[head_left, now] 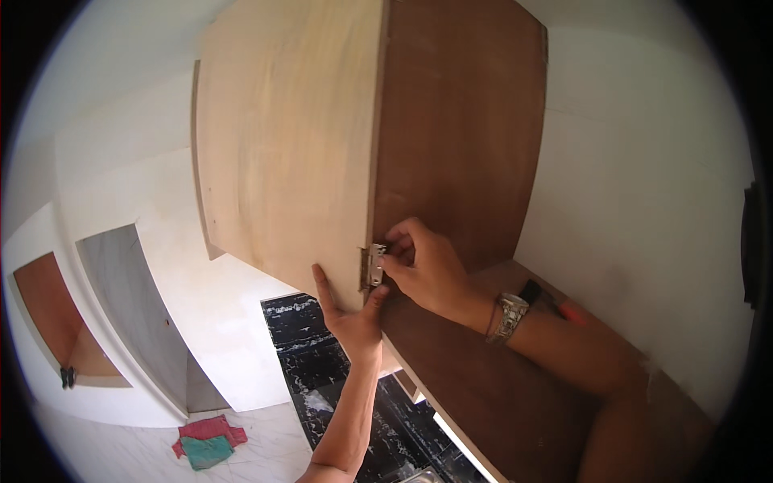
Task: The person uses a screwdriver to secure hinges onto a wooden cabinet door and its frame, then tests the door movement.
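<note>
A metal hinge (375,267) sits at the edge of a pale wooden panel (290,153), near its lower corner. My left hand (352,330) grips that corner from below, a finger stretched up the pale face and the thumb by the hinge. At the hinge's other side is my right hand (423,270), its thumb and fingertips closed together against the metal leaf. Anything small between those fingertips is too hidden to name. Behind the hand rises the brown wooden inside (459,137) of the cabinet.
A brown wooden shelf (491,378) runs under my right forearm, with a red and black object (572,312) partly behind the wrist. A white wall (636,177) stands at right. Below left are a black marbled surface (310,354) and cloths (208,451) on the floor.
</note>
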Demonstrator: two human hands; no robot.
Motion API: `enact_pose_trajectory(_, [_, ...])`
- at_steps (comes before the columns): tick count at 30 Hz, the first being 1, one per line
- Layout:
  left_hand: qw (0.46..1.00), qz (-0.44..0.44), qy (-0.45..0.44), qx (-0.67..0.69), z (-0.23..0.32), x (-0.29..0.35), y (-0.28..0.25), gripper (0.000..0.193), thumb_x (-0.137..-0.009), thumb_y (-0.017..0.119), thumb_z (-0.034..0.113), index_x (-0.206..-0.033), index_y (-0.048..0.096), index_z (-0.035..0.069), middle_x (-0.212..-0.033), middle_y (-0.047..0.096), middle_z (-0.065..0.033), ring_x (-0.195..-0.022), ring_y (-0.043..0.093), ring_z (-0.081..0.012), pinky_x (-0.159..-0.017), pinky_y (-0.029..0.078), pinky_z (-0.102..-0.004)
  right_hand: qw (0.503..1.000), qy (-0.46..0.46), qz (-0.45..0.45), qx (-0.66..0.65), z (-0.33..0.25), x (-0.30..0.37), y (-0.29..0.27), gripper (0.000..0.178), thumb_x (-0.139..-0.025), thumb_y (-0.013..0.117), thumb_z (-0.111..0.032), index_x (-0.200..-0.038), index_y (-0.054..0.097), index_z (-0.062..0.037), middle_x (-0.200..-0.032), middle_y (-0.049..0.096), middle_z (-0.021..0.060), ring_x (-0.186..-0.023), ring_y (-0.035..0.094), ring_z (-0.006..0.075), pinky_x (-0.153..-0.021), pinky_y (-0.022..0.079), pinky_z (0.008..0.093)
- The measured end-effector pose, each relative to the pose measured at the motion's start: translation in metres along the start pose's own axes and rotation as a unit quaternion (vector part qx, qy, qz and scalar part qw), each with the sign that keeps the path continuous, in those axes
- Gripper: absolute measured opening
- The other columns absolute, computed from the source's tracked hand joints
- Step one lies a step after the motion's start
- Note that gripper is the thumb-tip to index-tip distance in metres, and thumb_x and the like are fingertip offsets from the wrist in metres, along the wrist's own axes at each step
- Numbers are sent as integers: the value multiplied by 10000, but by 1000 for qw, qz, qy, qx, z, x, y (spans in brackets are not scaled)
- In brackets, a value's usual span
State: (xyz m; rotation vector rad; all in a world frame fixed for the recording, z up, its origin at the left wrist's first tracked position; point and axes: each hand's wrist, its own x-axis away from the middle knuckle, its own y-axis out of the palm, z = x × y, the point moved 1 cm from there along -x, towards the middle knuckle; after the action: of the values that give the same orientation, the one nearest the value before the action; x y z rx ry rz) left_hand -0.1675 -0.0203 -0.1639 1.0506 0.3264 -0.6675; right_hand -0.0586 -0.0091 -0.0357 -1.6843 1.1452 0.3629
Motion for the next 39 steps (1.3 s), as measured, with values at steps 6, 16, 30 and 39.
enact_pose_trajectory(6, [1000,-15,-25,2,-2,0,-4,1129,-706,930,79,-1609,253,61,-1510,480,-152,-1303,523,-236,-1129,419,-356,997,0,43,-62,3,2,8,196,-898,740,-70,-1044,653,29,-924,730,113,-817,711,157,-722,570,290])
enact_pose_trajectory(16, [1000,6,19,20,-3,-2,1,1083,-732,889,23,-1599,239,5,-1536,436,-178,-1335,493,-241,-1158,370,-362,990,-71,94,-79,12,-2,15,181,-870,723,-46,-1035,658,-6,-947,734,138,-867,739,240,-734,581,331])
enact_pose_trajectory(30, [999,40,-16,11,-3,2,6,1061,-730,834,-80,-1601,244,53,-1543,398,-188,-1375,446,-265,-1162,370,-398,990,-103,92,-2,11,-1,9,197,-861,703,12,-1045,634,6,-942,684,154,-859,722,298,-698,573,372])
enact_pose_trajectory(39, [998,46,-27,41,-2,-1,5,1020,-723,799,-116,-1586,299,97,-1512,423,-141,-1328,493,-270,-1149,404,-402,995,-65,46,-65,-2,8,8,219,-899,707,-21,-1088,603,19,-964,686,181,-880,728,302,-745,595,354])
